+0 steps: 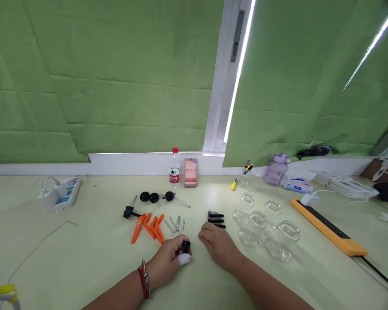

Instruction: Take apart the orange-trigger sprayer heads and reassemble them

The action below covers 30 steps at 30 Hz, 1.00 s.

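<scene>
My left hand (171, 258), with white tape round a fingertip, is closed on a short black hollow plastic part (186, 246) whose open end faces up. Beside it, my right hand (218, 243) rests low over the tabletop, fingers bent together. Anything between those fingertips is hidden. Just beyond the right knuckles lie several black plastic pieces with metal springs (216, 218). Orange levers (150, 227) are set out past my left hand, with metal bolts (178, 224) and small nuts (184, 224) to their right.
Black round-headed pieces with rods (154, 197) and a black block with a rod (128, 211) lie farther back. Several clear glass jars (258, 221) stand right. A water bottle (174, 168), purple bottle (276, 170), orange power strip (330, 228) and white power strip (69, 193) surround the area.
</scene>
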Available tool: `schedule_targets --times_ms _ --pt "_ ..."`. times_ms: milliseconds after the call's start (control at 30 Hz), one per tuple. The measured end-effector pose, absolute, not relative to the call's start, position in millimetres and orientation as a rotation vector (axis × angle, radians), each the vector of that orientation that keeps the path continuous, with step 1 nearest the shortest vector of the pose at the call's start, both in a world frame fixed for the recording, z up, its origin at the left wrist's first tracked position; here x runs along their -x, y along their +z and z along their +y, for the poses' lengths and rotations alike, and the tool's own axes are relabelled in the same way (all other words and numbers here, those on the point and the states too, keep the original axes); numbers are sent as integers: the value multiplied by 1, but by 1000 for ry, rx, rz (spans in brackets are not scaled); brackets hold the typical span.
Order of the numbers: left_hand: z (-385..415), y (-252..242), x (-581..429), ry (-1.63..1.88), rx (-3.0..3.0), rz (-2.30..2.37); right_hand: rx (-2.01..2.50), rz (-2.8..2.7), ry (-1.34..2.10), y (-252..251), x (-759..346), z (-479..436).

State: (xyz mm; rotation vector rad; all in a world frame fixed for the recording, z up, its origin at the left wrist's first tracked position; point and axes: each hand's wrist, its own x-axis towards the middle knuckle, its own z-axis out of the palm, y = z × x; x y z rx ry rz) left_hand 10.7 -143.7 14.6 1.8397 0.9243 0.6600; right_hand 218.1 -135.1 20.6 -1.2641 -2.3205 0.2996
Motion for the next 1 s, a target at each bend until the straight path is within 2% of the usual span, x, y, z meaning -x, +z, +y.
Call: schedule_targets --times_ms 233,1000 --pt "-143 13 -12 668 -1925 938 1012 -2185 386 26 -195 -151" --pt "-142 12 -12 658 -1922 924 1016 -2186 442 22 -199 -150"
